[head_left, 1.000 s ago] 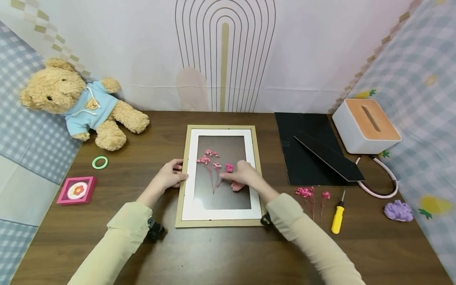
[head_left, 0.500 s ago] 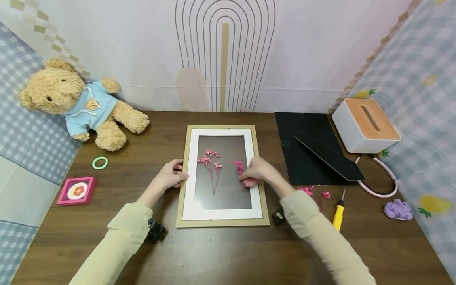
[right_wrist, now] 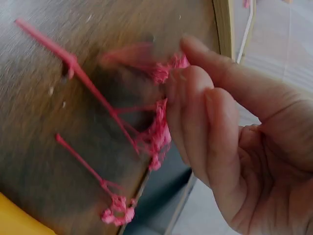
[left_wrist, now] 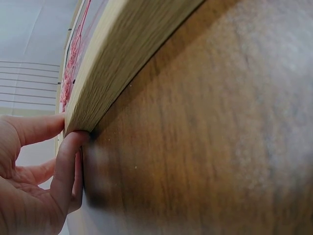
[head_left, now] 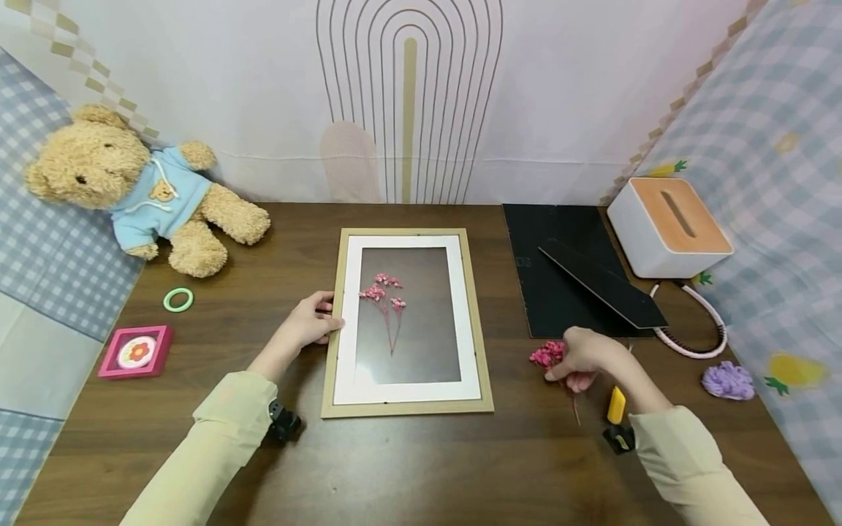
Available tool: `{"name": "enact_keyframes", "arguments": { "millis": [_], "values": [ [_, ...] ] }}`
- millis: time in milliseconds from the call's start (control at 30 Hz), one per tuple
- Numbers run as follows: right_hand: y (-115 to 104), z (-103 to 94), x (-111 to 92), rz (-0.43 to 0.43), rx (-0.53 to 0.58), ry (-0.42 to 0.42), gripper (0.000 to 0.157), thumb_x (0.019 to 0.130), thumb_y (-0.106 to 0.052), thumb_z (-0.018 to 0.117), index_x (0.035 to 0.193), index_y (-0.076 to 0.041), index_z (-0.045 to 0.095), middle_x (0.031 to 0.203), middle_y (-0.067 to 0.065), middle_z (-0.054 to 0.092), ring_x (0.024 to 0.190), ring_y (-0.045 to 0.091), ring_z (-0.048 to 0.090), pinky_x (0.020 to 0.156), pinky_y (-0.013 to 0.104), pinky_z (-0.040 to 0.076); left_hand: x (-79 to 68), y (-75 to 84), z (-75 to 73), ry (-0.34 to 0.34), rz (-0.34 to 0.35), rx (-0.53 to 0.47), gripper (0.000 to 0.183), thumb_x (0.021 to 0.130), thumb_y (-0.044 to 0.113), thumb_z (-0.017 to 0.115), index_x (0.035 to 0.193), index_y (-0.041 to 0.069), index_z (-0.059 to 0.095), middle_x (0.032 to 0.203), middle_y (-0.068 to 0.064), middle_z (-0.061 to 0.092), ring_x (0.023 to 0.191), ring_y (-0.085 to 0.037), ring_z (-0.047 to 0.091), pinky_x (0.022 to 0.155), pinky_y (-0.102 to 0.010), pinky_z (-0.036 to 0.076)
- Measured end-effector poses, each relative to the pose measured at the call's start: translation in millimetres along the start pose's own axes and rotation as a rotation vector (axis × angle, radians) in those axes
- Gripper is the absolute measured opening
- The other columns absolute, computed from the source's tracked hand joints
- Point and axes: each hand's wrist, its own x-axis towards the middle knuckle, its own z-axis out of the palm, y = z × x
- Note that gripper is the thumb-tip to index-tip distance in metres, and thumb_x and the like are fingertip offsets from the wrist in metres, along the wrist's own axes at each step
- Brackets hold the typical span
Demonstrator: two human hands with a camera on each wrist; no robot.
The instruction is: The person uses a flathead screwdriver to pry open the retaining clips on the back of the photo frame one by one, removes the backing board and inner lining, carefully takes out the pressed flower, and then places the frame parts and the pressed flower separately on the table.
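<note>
My left hand (head_left: 308,321) grips the left edge of a wooden photo frame (head_left: 488,398), fingers underneath and thumb on top. Inside its white mat lie dried pink flower sprigs (head_left: 385,294) on the glass. Off the frame to the right, my right hand (head_left: 582,358) hovers over more dried pink flowers (head_left: 544,355). In the right wrist view, its thumb and fingertips stand apart around a blurred pink sprig (right_wrist: 166,69). Two other sprigs, a larger one (right_wrist: 93,88) and a smaller one (right_wrist: 117,210), lie on the table beside it.
A screwdriver (head_left: 616,406), partly hidden by the right forearm, lies to the right. Black boards (head_left: 552,292) and a tissue box (head_left: 667,241) stand behind. A white cord loop (head_left: 707,354), purple scrunchie (head_left: 728,380), teddy bear (head_left: 164,193), green ring (head_left: 178,299) and pink box (head_left: 160,343) surround.
My right hand has lifted a pink sprig off the glass and carried it right to the loose flowers beside the screwdriver. My left hand keeps its grip on the photo frame.
</note>
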Motion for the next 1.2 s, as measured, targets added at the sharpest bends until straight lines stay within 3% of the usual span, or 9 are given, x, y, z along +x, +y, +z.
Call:
{"name": "enact_keyframes", "arguments": {
  "millis": [167,367,500,633,700,800,967,1100,1200],
  "values": [
    [-23.7,-7.2,3.4,-0.118,0.097,0.132,0.035,0.082,-0.03,0.07,0.064,-0.001,0.066,0.048,-0.004,0.059,0.046,0.007,0.056,0.052,0.025,0.052,-0.6,0.5,-0.1,0.003,0.005,0.002,0.062,0.088,0.006,0.058,0.142,-0.001,0.029,0.128,-0.023,0.041,0.101,-0.022,0.047,0.065,-0.025,0.055],
    [-107.3,23.6,42.3,-0.246,0.223,0.202,0.029,0.079,-0.026,0.073,0.083,0.002,0.071,0.061,0.004,0.068,0.053,0.009,0.063,0.06,0.026,0.057,0.0,-1.8,-1.7,0.013,0.005,-0.009,0.062,0.087,0.006,0.058,0.142,-0.001,0.03,0.128,-0.022,0.041,0.1,-0.022,0.046,0.064,-0.024,0.055],
    [-156.8,52.3,67.3,-0.261,0.153,0.257,0.034,0.074,-0.032,0.077,0.064,-0.002,0.066,0.058,0.01,0.066,0.048,0.016,0.062,0.053,0.025,0.055,1.1,-2.1,-1.2,0.016,0.007,-0.015,0.062,0.087,0.006,0.059,0.142,0.0,0.03,0.128,-0.022,0.041,0.1,-0.022,0.047,0.063,-0.024,0.054],
    [-186.6,74.5,80.1,-0.306,-0.008,0.34,0.047,0.069,-0.036,0.081,0.048,-0.011,0.046,0.044,0.002,0.052,0.04,0.011,0.049,0.042,0.02,0.04,0.1,-2.4,-0.4,0.019,0.008,-0.02,0.062,0.087,0.005,0.059,0.142,0.0,0.03,0.127,-0.023,0.042,0.1,-0.022,0.048,0.064,-0.026,0.055],
    [-194.1,80.6,83.6,-0.314,-0.08,0.354,0.046,0.07,-0.033,0.081,0.05,-0.013,0.045,0.043,-0.002,0.046,0.039,0.009,0.044,0.04,0.019,0.035,0.0,-2.0,0.6,0.019,0.004,-0.02,0.062,0.087,0.005,0.059,0.142,0.0,0.031,0.127,-0.023,0.042,0.099,-0.022,0.048,0.064,-0.026,0.056],
    [-200.2,83.4,86.4,-0.278,-0.118,0.324,0.034,0.074,-0.022,0.078,0.055,-0.009,0.053,0.044,-0.002,0.049,0.038,0.008,0.047,0.039,0.018,0.043,-0.5,-1.8,0.9,0.015,0.0,-0.017,0.062,0.087,0.005,0.058,0.142,0.0,0.03,0.127,-0.023,0.042,0.099,-0.022,0.048,0.065,-0.027,0.056],
    [-195.9,77.9,89.3,-0.178,0.046,0.154,0.024,0.079,-0.007,0.069,0.058,-0.001,0.06,0.041,0.001,0.054,0.034,0.008,0.052,0.044,0.021,0.053,-0.1,-3.3,-0.2,0.015,-0.002,-0.013,0.062,0.088,0.006,0.058,0.142,0.0,0.029,0.128,-0.023,0.041,0.1,-0.022,0.048,0.064,-0.025,0.055],
    [-174.6,65.2,78.1,-0.178,0.173,0.074,0.02,0.078,-0.002,0.066,0.059,-0.001,0.06,0.043,0.001,0.056,0.036,0.008,0.054,0.049,0.025,0.055,0.0,-4.1,-0.5,0.018,0.008,-0.01,0.062,0.087,0.006,0.058,0.142,-0.001,0.03,0.127,-0.022,0.042,0.099,-0.021,0.049,0.061,-0.022,0.053],
    [-144.0,47.4,60.7,-0.201,0.21,0.059,0.016,0.078,-0.004,0.068,0.062,-0.001,0.062,0.044,-0.001,0.057,0.039,0.006,0.055,0.05,0.024,0.055,0.3,-3.7,-0.3,0.014,0.015,-0.015,0.063,0.087,0.006,0.059,0.142,-0.001,0.03,0.127,-0.022,0.041,0.097,-0.02,0.049,0.06,-0.022,0.053]
  ]
}}
